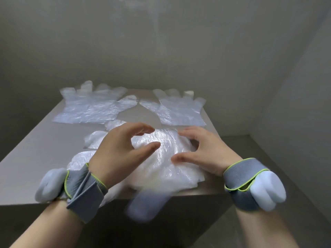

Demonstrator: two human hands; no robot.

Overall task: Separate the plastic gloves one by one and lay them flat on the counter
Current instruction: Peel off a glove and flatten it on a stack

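Pile at counter's 6 o'clock. Left hand over it, fingers curved, thumb and index apart, gripping nothing. Right hand spread wide, fingertips on pile. Flat: left glove at 11, right glove at 1.

The room is dim and gray, with soft light falling from above. The brightest spot is a white shine on top of the crumpled pile of plastic gloves in the middle. At the back, the left flat glove and the right flat glove glow pale blue and look a bit fuzzy. A pale blue thing at the front edge of the counter is smeared with blur. Under the counter it is dark with shadow. The wall looks hazy, and its corner lines bend near the right side.
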